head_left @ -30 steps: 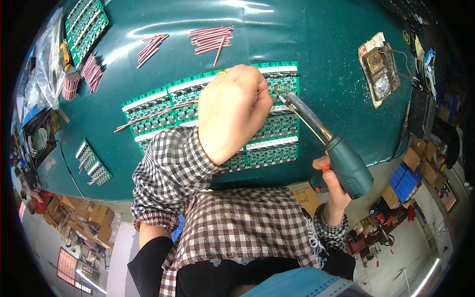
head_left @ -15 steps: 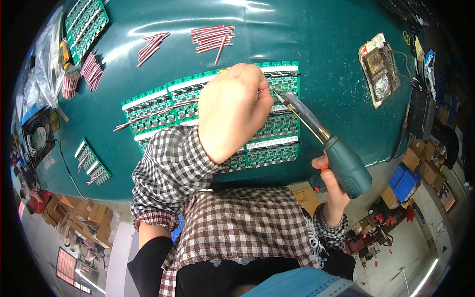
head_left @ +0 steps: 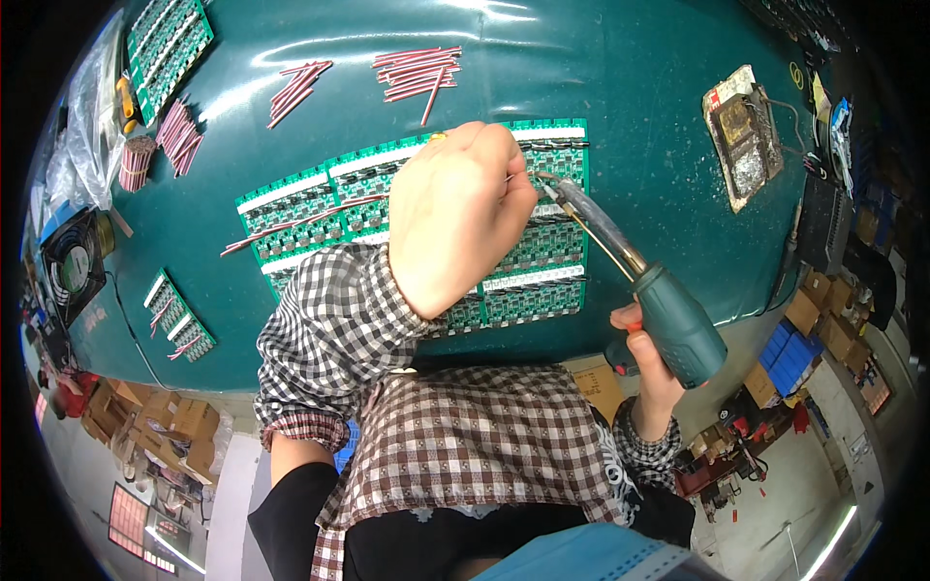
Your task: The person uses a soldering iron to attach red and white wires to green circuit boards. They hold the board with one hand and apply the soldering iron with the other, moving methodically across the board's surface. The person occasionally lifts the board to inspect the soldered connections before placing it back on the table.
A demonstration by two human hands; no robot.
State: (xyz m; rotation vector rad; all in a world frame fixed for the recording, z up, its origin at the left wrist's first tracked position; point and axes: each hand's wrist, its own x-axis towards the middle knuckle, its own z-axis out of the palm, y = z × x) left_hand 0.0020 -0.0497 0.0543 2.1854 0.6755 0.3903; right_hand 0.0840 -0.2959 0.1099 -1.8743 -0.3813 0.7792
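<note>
Green circuit boards (head_left: pixel 533 254) lie joined in a wide panel on the table in front of me. Over their middle, my left hand (head_left: pixel 460 208) is closed in a pinch on a thin red-and-white wire (head_left: pixel 363 201), whose tail runs out to the left across the boards. My right hand (head_left: pixel 651 360) grips the dark green handle of a soldering gun (head_left: pixel 683 324) from below, a finger at its red trigger. The gun's tip meets the boards just right of my left fingertips. The exact contact point is too small to make out.
Piles of red-and-white wires (head_left: pixel 417 73) lie at the back and left. A dirty solder tray (head_left: pixel 746 136) sits at the right. A small fan (head_left: pixel 76 266), a separate board strip (head_left: pixel 180 318) and another board panel (head_left: pixel 170 48) are on the left.
Almost nothing differs. The soldering gun and my left hand have shifted only very slightly, with both grips kept.
</note>
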